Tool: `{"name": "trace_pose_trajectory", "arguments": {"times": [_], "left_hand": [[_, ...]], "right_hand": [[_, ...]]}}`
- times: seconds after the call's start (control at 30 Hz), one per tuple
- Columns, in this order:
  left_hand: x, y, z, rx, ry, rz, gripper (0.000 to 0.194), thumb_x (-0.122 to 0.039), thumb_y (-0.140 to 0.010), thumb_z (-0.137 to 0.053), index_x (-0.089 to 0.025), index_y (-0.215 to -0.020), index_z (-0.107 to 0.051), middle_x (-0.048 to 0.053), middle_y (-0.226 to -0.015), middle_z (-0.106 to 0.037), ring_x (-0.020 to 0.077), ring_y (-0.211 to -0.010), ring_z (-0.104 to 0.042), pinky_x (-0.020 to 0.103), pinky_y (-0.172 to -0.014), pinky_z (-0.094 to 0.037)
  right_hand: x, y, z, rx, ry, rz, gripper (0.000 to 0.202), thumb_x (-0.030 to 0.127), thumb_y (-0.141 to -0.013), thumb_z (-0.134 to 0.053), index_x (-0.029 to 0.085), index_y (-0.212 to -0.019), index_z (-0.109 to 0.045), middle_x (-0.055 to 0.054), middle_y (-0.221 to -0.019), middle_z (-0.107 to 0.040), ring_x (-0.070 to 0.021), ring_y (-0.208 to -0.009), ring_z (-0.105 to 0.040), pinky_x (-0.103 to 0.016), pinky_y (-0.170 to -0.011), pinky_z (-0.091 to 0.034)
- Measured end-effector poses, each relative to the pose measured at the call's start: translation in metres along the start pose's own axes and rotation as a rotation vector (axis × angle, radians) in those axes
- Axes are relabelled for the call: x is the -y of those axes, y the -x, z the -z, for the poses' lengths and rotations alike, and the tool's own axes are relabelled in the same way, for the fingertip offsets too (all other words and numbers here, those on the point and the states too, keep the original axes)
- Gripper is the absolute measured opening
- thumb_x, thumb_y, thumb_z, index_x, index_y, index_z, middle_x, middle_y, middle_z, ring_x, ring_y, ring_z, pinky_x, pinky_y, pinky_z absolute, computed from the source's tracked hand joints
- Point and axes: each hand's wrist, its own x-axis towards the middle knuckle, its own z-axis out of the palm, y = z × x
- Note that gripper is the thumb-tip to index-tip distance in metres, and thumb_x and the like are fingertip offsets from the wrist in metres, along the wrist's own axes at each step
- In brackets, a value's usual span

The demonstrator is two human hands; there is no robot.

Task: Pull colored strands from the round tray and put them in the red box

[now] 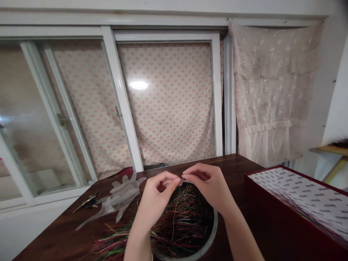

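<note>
My left hand (pixel 160 186) and my right hand (pixel 205 183) meet over a round container with a pale rim (pixel 212 239). Thumb and forefinger are pinched on each side, closed on a thin strand, probably wire, of which only a short dark bit shows between the fingertips. A pale thin strand (pixel 174 221) hangs just below my left fingertips. Under my wrists lies a tangle of thin coloured wires (pixel 185 214), red, green and other colours, filling the container and spilling over its left side.
Crumpled clear plastic gloves (pixel 122 194) lie on the dark wooden table (pixel 73 232), left of the hands. Beside them is a small dark tool with metal tips (pixel 88 203). A red box (pixel 272 206) with printed white lining and wires inside stands at right. Sliding windows (pixel 168 101) rise behind.
</note>
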Motion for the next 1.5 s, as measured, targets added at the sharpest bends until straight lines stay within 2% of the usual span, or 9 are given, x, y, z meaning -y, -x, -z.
{"name": "trace_pose_trajectory", "arguments": {"times": [0.13,0.27,0.43,0.63,0.83,0.97,1.07,1.23,1.5], "left_hand": [[-0.002,0.002,-0.002,0.035,0.029,-0.011,0.014,-0.026,-0.078,-0.06,-0.014,-0.072,-0.064,0.003,-0.068,-0.067,0.0135,-0.065,-0.062,0.021,-0.062,-0.049],[-0.002,0.003,-0.004,0.051,0.02,0.01,0.015,-0.027,-0.078,-0.06,-0.013,-0.074,-0.066,0.004,-0.067,-0.068,0.013,-0.063,-0.062,0.021,-0.06,-0.048],[0.002,0.003,-0.006,0.032,-0.019,0.017,0.015,-0.028,-0.077,-0.061,-0.014,-0.073,-0.067,0.004,-0.066,-0.068,0.0129,-0.06,-0.061,0.02,-0.057,-0.047],[0.001,0.006,-0.011,-0.041,-0.28,-0.082,0.014,-0.025,-0.08,-0.057,-0.019,-0.075,-0.069,0.0,-0.065,-0.067,0.0139,-0.058,-0.059,0.022,-0.057,-0.044],[0.003,0.006,-0.021,-0.077,-0.473,-0.129,0.016,-0.019,-0.082,-0.053,-0.022,-0.081,-0.069,0.003,-0.078,-0.071,0.0178,-0.068,-0.063,0.025,-0.064,-0.044],[0.004,0.006,-0.024,-0.085,-0.547,-0.131,0.02,-0.017,-0.085,-0.048,-0.021,-0.082,-0.067,0.005,-0.078,-0.07,0.0185,-0.068,-0.063,0.027,-0.064,-0.043],[0.003,0.007,-0.022,-0.075,-0.511,-0.128,0.019,-0.018,-0.085,-0.047,-0.02,-0.08,-0.065,0.005,-0.077,-0.069,0.0179,-0.067,-0.062,0.026,-0.064,-0.042],[0.001,0.007,-0.019,-0.017,-0.292,-0.097,0.017,-0.018,-0.084,-0.049,-0.019,-0.072,-0.062,0.001,-0.071,-0.067,0.0144,-0.064,-0.059,0.023,-0.061,-0.041],[0.003,0.005,-0.022,-0.077,-0.133,-0.048,0.015,-0.016,-0.081,-0.052,-0.016,-0.067,-0.058,-0.002,-0.061,-0.061,0.01,-0.056,-0.05,0.019,-0.054,-0.037]], "right_hand": [[0.001,0.002,-0.006,0.022,0.007,0.046,0.011,0.011,-0.074,-0.061,0.018,-0.073,-0.07,-0.002,-0.072,-0.069,-0.014,-0.066,-0.065,-0.023,-0.059,-0.051],[0.0,0.004,-0.005,0.015,0.017,0.028,0.016,0.012,-0.075,-0.06,0.019,-0.086,-0.069,-0.001,-0.072,-0.069,-0.0128,-0.062,-0.065,-0.023,-0.06,-0.053],[0.004,0.007,0.0,0.054,0.203,0.169,0.021,0.011,-0.078,-0.058,0.021,-0.094,-0.068,-0.002,-0.083,-0.067,-0.0137,-0.073,-0.064,-0.024,-0.065,-0.053],[0.007,0.008,0.001,0.065,0.409,0.267,0.021,0.006,-0.079,-0.054,0.02,-0.087,-0.066,-0.003,-0.087,-0.063,-0.0132,-0.075,-0.061,-0.024,-0.066,-0.051],[0.006,0.008,0.003,0.062,0.539,0.243,0.015,0.006,-0.078,-0.057,0.02,-0.079,-0.063,-0.001,-0.082,-0.06,-0.0119,-0.066,-0.056,-0.023,-0.059,-0.046],[0.006,0.008,0.003,0.042,0.664,0.231,0.014,0.005,-0.076,-0.059,0.019,-0.073,-0.061,0.0,-0.078,-0.057,-0.0108,-0.06,-0.051,-0.024,-0.056,-0.042],[0.005,0.007,0.002,0.034,0.697,0.247,0.016,0.005,-0.077,-0.056,0.019,-0.073,-0.061,-0.001,-0.079,-0.055,-0.0108,-0.061,-0.051,-0.023,-0.056,-0.041],[0.002,0.008,0.002,-0.033,0.701,0.337,0.019,0.004,-0.077,-0.054,0.019,-0.069,-0.063,-0.002,-0.082,-0.052,-0.0105,-0.063,-0.051,-0.023,-0.056,-0.042],[0.002,0.008,-0.005,-0.179,0.683,0.405,0.014,0.006,-0.076,-0.059,0.019,-0.075,-0.065,-0.001,-0.081,-0.05,-0.0099,-0.064,-0.051,-0.023,-0.059,-0.045]]}}
